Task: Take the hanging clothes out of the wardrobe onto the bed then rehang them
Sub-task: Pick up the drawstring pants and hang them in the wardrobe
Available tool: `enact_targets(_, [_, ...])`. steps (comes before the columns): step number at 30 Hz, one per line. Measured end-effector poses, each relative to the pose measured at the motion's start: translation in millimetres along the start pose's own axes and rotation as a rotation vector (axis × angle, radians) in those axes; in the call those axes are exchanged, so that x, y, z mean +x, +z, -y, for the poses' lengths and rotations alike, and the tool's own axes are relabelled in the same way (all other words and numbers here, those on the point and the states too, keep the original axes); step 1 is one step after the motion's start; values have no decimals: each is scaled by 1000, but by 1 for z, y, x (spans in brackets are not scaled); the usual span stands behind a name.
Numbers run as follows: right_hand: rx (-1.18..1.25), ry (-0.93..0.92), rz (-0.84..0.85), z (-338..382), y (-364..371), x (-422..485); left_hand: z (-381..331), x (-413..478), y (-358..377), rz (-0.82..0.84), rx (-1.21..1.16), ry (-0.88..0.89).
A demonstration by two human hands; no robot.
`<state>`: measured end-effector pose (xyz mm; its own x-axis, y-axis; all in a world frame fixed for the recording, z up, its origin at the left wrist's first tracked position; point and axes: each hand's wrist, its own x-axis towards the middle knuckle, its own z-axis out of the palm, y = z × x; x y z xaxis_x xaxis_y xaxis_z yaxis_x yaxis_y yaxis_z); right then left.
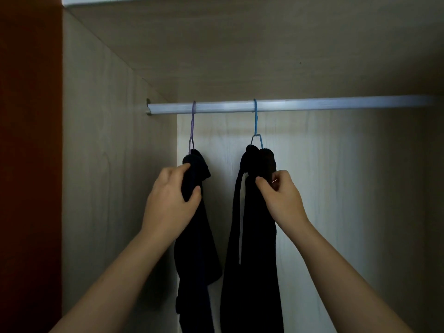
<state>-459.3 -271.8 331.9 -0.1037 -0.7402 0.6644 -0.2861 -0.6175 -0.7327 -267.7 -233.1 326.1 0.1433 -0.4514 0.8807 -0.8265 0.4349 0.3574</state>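
Rail (312,104) overhead: left grip (171,195) clutches the left garment (197,248) (purple hanger (192,131)), right grip (281,198) pinches the right garment (254,260).

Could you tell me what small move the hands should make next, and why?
Probably lift both a little, so the hooks rise off the rail. The left hand grips the dark garment on the purple hanger, the right hand grips the striped garment on the blue hanger, and both hooks sit over the rail, so neither can come out until lifted clear.
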Motion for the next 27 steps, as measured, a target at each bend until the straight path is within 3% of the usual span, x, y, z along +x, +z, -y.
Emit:
enact_targets(5, [-142, -25, 82, -36, -11, -57, -2, -41, 5, -17, 26, 7])
enact_targets(14, [-350, 43, 186, -114, -20, -188, 2, -147, 9, 20, 73, -144])
enact_targets(20, [-447, 224, 365, -165, -20, -260, 8, -209, 1, 57, 153, -254])
enact_targets(27, [-516, 431, 586, -228, -19, -340, 15, -300, -16, 205, 123, -549])
